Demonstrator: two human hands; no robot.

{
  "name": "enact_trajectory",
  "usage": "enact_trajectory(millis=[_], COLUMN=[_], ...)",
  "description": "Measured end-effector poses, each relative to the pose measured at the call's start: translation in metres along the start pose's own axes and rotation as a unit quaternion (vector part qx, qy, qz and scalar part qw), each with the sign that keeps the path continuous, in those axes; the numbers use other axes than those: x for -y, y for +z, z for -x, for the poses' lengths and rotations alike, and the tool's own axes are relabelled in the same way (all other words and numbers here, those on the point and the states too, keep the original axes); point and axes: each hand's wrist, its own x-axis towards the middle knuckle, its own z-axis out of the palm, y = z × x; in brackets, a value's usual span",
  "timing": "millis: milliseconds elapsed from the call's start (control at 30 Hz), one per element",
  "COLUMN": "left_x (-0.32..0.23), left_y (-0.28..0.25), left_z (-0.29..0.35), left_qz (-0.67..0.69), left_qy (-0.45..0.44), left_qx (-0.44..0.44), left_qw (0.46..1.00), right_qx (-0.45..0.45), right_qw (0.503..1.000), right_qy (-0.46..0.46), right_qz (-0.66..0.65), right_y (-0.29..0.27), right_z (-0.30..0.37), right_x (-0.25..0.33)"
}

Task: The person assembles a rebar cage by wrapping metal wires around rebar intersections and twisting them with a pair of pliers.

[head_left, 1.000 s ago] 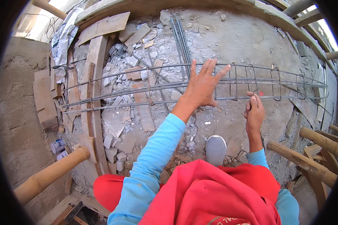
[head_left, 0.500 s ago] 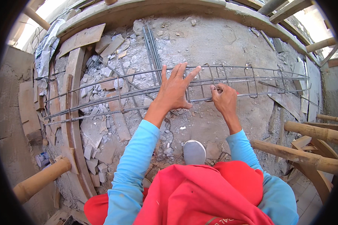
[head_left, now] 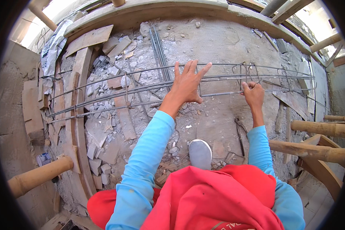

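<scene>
A long reinforcing bar cage of thin steel bars lies crosswise before me. My left hand is spread over its middle, fingers at the far bar and thumb by the near bar. One stirrup stands right beside that hand, between its fingers and thumb. Farther right, several square wire stirrups sit bunched on the bars. My right hand is pinched at the near side of this bunch, on a stirrup where it meets the near bar. Below, a pair of pincers lies on the ground.
Broken concrete rubble and a long wooden plank lie at the left. Loose steel bars point away behind the cage. Bamboo poles jut in at the right, another bamboo pole at lower left. My shoe is near the middle.
My right hand has moved right along the near bar, and stirrups there now stand closer together. My left hand has shifted slightly right, still spread. The pincers have come into sight.
</scene>
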Motion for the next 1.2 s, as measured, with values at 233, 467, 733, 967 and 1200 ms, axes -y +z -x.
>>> enact_trajectory(millis=[233,467,733,967,1200], left_x=[0.007,-0.003,-0.003,-0.016,-0.018], left_y=[0.006,0.006,0.010,-0.006,-0.008], left_z=[0.011,0.054,0.083,0.087,0.081], left_qz=[0.014,0.068,0.104,0.292,0.420], left_qy=[0.005,0.010,-0.006,-0.034,-0.180], left_qx=[-0.029,-0.137,-0.173,-0.111,-0.102], left_qw=[0.999,0.988,0.979,0.949,0.883], right_qx=[0.004,0.120,0.341,0.317,0.403], right_qw=[1.000,0.974,0.851,0.872,0.817], right_qy=[-0.019,-0.093,0.103,0.063,0.076], right_qz=[0.024,-0.167,-0.387,-0.368,-0.405], right_y=[-0.004,-0.007,0.023,0.054,0.044], right_z=[0.015,0.078,0.154,0.156,0.148], right_x=[0.013,0.013,0.051,0.061,0.075])
